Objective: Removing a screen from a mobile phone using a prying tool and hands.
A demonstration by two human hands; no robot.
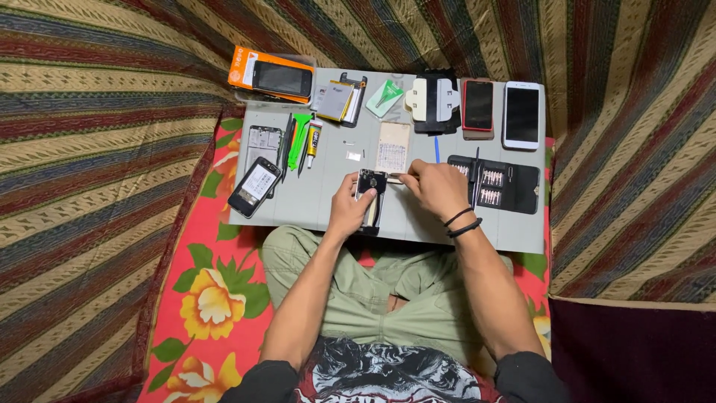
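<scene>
Worked at a grey work mat (pixel 298 205) laid across the lap, with a striped cloth (pixel 112 149) around and a red floral cloth (pixel 209 298) beneath. Held the opened phone (pixel 371 195) at the mat's near middle, back cover off and insides showing; gripped it along its left edge with the left hand (pixel 345 209), fingers curled closed round the frame. Pinched a thin metal tool (pixel 395 177) in the closed fingers of the right hand (pixel 436 188), tip touching the phone's top right corner (tweezers or driver, could not tell which). Judged partway through: already opened up, small parts set out on the mat, innards not yet out as far as could be seen, reassembly all left. As for packages and labels: found a black fold-out bit case (pixel 503 186) open just right of the right hand, rows of pale bits inside; an orange oblong box (pixel 271 73) picturing a dark phone at the far left corner; a dark phone (pixel 254 186) with a white printed label on its face at the left edge; a beige printed card (pixel 393 147) just beyond the opened phone; a green and white packet (pixel 385 97) at the far edge; a small tube with a yellow label (pixel 314 142) beside a green pry tool (pixel 300 138).
</scene>
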